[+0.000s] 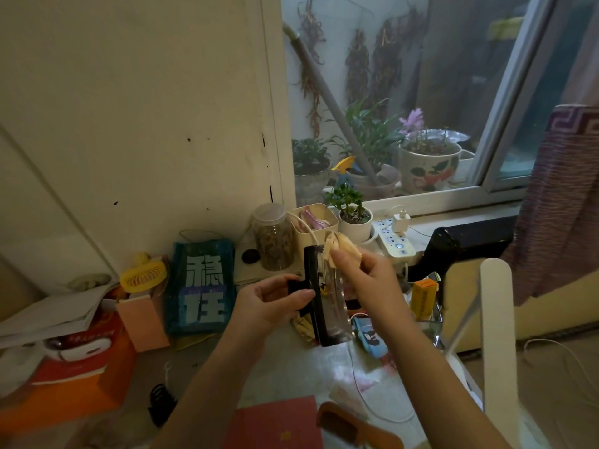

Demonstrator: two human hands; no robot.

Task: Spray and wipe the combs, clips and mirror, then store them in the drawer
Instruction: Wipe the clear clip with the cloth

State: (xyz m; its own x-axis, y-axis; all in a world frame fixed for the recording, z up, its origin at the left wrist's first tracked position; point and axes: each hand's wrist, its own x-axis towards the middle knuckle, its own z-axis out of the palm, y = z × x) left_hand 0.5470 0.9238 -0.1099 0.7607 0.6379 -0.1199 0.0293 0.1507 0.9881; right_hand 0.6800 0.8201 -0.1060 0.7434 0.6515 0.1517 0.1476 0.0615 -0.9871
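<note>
Wiping the mirror, held upright above the desk.

Right hand (359, 270) fingers pinch a tan cloth (340, 247) at the mirror's (330, 299) twelve o'clock edge; left hand (275, 299) fingers clamp its black handle at nine. Best to brace the handle firmly and stroke downward. A brown comb (353, 429) lies at six, a black clip (160, 405) at seven.

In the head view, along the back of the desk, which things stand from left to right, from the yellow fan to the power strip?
yellow fan → blue bag → jar → cream box → white plant pot → power strip
</note>
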